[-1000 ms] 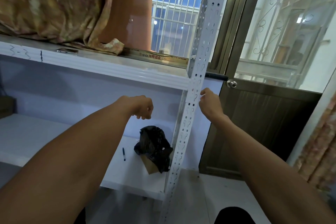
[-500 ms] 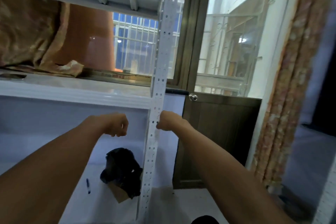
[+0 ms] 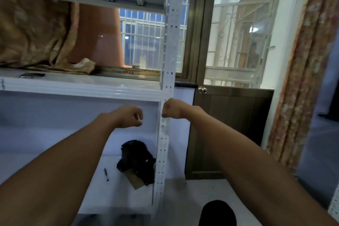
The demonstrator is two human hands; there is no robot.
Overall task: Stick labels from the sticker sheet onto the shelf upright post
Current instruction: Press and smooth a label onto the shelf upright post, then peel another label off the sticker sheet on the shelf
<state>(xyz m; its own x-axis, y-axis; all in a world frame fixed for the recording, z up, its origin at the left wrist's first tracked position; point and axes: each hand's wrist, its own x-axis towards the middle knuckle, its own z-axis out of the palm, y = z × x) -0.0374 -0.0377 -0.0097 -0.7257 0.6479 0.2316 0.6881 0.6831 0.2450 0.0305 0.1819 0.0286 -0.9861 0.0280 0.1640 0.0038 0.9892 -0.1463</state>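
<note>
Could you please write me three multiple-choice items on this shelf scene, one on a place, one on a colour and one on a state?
1. Where does the pen lie?
A. on the lower shelf board, left of the black bag
B. on the upper shelf board beside the phone
C. on the floor by the door

2. What colour is the upright post?
A. brown
B. white
C. black

3. How is the right hand placed?
A. hanging open, away from the shelf
B. flat on the door
C. with curled fingers, against the post just below the upper shelf board

Answers: 1 A, the pen lies on the lower shelf board left of the black bag. 2 B, the perforated post is white. 3 C, its knuckles meet the post's edge.
</note>
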